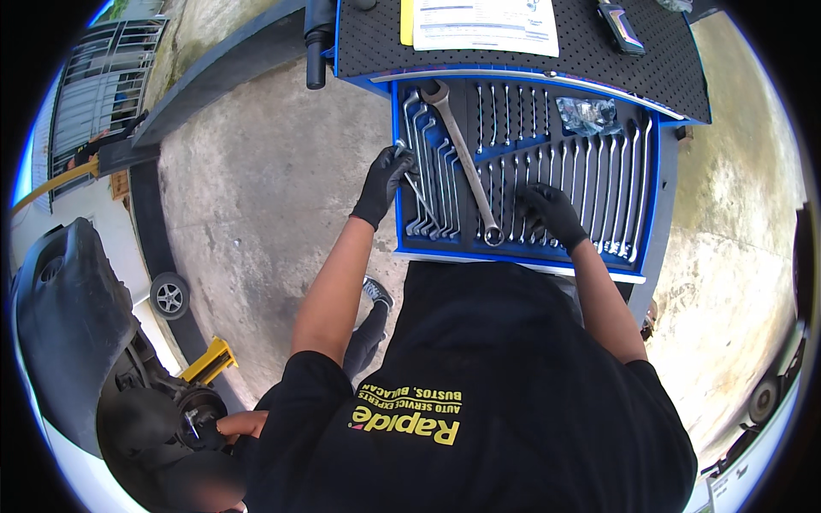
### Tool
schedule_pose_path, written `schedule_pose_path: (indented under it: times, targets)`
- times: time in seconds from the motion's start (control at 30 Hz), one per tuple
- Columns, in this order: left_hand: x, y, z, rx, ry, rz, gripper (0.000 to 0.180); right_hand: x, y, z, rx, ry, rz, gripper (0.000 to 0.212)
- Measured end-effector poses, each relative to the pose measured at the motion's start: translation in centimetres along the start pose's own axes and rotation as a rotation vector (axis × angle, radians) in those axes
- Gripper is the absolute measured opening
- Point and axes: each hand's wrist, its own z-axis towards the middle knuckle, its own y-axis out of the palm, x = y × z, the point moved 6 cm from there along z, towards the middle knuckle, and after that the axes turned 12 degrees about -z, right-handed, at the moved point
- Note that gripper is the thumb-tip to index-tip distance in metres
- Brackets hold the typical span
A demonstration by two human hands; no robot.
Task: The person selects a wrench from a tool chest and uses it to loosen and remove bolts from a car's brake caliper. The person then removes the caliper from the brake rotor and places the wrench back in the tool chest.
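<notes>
An open tool drawer (pixel 440 254) with a blue rim is in front of me, lined with several wrenches in rows. My left hand (pixel 379 188), in a black glove, is closed on a slim silver wrench (pixel 418 195) at the drawer's left side; its shaft slants over the offset ring wrenches (pixel 440 184). My right hand (pixel 556 217), also gloved in black, hovers low over the row of combination wrenches (pixel 590 184), fingers bent and apart. Whether its fingertips touch a wrench is hard to see. One large combination wrench (pixel 464 158) lies diagonally across the others, between my hands.
Atop the cabinet's black perforated mat (pixel 376 43) lie papers (pixel 487 30) and a handheld device (pixel 622 30). A clear plastic bag (pixel 588 115) sits in the drawer. At lower left, another person's hand (pixel 244 425) is at a car's wheel hub (pixel 201 415), near a yellow lift arm (pixel 208 362).
</notes>
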Motion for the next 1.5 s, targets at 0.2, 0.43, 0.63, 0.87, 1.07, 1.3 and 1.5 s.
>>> schedule_pose_path:
  times: [0.2,0.43,0.63,0.87,1.07,1.3,1.5]
  targets:
    - [-2.4,3.7,-3.5,-0.031,0.031,-0.237,0.021,0.8,0.1,0.4,0.073,-0.006,0.034,0.03]
    - [3.8,2.3,-9.8,0.11,0.132,-0.355,0.027,-0.2,0.9,-1.2,0.695,-0.512,-0.516,0.026]
    - [6.1,0.2,-11.4,0.169,0.115,-0.266,0.03,-6.8,-2.1,2.6,0.543,-0.514,-0.549,0.022]
    - [5.9,-1.0,-10.6,0.26,0.047,-0.193,0.027,-8.3,0.0,3.5,0.082,-0.383,-0.241,0.02]
    - [5.5,-2.8,-11.9,0.26,0.061,-0.238,0.025,-4.1,1.8,5.6,-0.017,-0.233,-0.192,0.021]
    - [4.2,-6.5,-12.8,0.228,-0.121,-0.392,0.026,-4.7,-4.5,14.1,0.128,-0.235,-0.231,0.019]
    - [-0.8,-14.2,-10.6,0.218,-0.216,-0.48,0.022,-5.5,-2.9,18.9,0.395,-0.205,-0.416,0.024]
